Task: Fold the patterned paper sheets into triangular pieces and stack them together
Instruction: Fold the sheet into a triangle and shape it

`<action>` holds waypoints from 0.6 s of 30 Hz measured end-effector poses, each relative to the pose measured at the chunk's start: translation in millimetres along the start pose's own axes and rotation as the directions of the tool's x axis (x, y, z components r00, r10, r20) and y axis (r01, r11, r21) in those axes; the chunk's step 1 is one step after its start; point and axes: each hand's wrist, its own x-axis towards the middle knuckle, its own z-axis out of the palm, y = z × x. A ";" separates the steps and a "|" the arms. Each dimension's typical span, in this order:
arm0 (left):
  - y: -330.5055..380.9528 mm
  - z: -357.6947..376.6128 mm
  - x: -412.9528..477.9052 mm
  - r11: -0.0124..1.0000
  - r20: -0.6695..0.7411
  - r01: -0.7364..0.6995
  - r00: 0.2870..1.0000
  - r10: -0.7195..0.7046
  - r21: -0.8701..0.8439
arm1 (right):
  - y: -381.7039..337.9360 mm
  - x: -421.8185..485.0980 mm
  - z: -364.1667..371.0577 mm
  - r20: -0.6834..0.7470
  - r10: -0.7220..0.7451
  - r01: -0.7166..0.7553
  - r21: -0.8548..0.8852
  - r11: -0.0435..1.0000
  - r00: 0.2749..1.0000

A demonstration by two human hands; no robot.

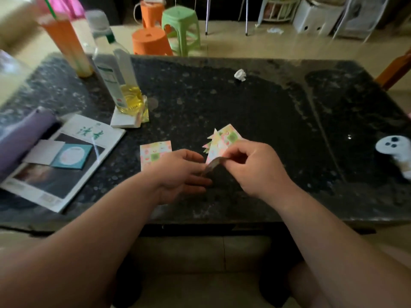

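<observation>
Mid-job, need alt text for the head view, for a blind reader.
The left hand and right hand pinch a bent paper piece over a dark table. Folded triangles show just behind it, a flat patterned sheet to the left.

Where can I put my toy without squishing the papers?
Bare table lies between the crumpled paper ball and the white controller, and between the bottle and that ball. Crowded: left side (magazine, orange cup) and front middle, where the left hand and right hand pinch a paper piece.
</observation>
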 end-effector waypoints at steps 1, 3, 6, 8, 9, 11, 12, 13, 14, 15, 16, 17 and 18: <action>2.2 -0.8 -3.9 0.998 -0.015 -0.010 1.000 0.009 -0.059 | -4.3 -1.5 -3.5 0.013 0.020 -0.020 0.021 1.000 1.000; 6.3 -2.2 -10.1 0.989 -0.107 -0.093 0.991 0.081 -0.111 | -14.6 -2.1 -10.3 0.084 0.089 -0.093 0.044 0.995 0.992; 12.2 -6.1 -15.7 0.973 -0.227 -0.222 0.952 0.204 -0.055 | -30.7 1.6 -18.9 0.203 0.184 -0.197 0.047 0.979 0.962; 9.1 -8.2 -19.8 0.957 -0.258 -0.290 0.924 0.283 0.010 | -29.8 1.5 -18.7 0.250 0.191 -0.220 0.094 0.971 0.949; 5.2 -8.4 -18.8 0.946 -0.264 -0.315 0.908 0.324 0.076 | -26.9 0.5 -16.5 0.258 0.180 -0.226 0.159 0.961 0.949; 2.9 -6.3 -15.0 0.905 -0.259 -0.349 0.876 0.407 0.242 | -21.5 -0.2 -9.5 0.220 0.172 -0.252 0.416 0.874 0.960; 4.7 -4.2 -11.4 0.885 -0.244 -0.360 0.867 0.434 0.297 | -19.6 3.0 -6.2 0.199 0.198 -0.278 0.559 0.781 0.960; 7.4 -3.7 -7.2 0.874 -0.224 -0.364 0.868 0.444 0.322 | -17.5 8.9 -2.4 0.192 0.228 -0.297 0.658 0.692 0.955; 10.5 -5.4 -4.1 0.875 -0.199 -0.371 0.875 0.442 0.313 | -17.2 15.2 0.2 0.188 0.236 -0.298 0.706 0.643 0.953; 12.9 -8.5 -1.1 0.882 -0.170 -0.373 0.886 0.431 0.290 | -15.0 21.7 2.4 0.181 0.216 -0.279 0.715 0.642 0.959; 14.9 -11.8 1.2 0.890 -0.138 -0.377 0.897 0.420 0.255 | -11.9 28.7 2.5 0.159 0.181 -0.240 0.696 0.677 0.971; 16.1 -16.6 3.3 0.902 -0.117 -0.379 0.906 0.408 0.208 | -9.6 34.5 1.3 0.137 0.136 -0.193 0.651 0.734 0.981; 16.8 -21.8 5.2 0.913 -0.103 -0.380 0.912 0.397 0.151 | -6.8 39.2 0.7 0.135 0.106 -0.166 0.602 0.781 0.985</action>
